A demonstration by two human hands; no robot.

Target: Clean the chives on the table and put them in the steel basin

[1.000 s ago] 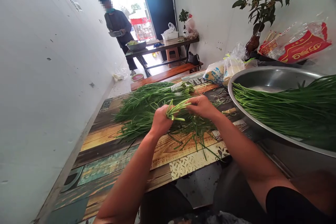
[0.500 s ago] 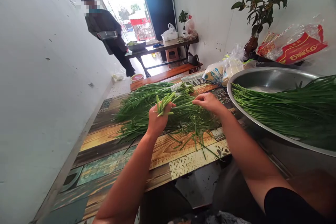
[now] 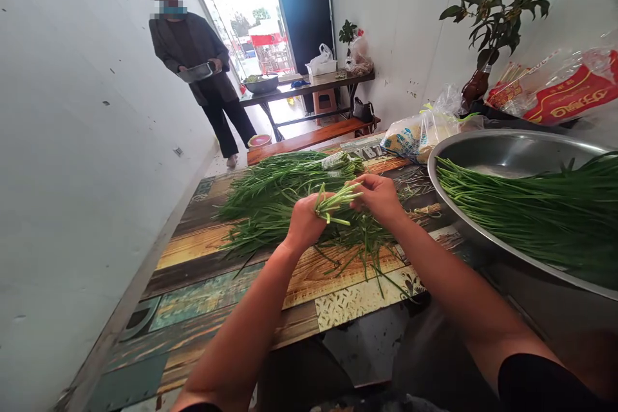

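Note:
My left hand [image 3: 305, 224] is closed around a small bunch of garlic chives [image 3: 333, 203], whose pale stem ends stick out to the right. At those ends my right hand [image 3: 381, 198] has its thumb and fingers pinched together on the stems; exactly how many it grips is hidden. Behind and left of both hands lies a pile of garlic chives [image 3: 275, 174], including a bundle with a pale wrap [image 3: 333, 159]. Loose leaf scraps [image 3: 369, 238] are scattered below my right hand. More long garlic chives [image 3: 526, 206] fill a wide steel basin [image 3: 506, 147] on the right.
The plank-patterned table [image 3: 212, 302] runs along a white wall. Plastic bags [image 3: 415, 135] and a potted plant [image 3: 487, 32] stand behind the basin. A person [image 3: 188, 58] holding a metal pan [image 3: 196, 72] stands beyond, near a second table [image 3: 318, 82] and a bench [image 3: 309, 141].
My right hand moved away from the stem ends, then came back to them. The left hand tilted the bunch up and lowered it again. The person beyond has come closer, turning toward the table.

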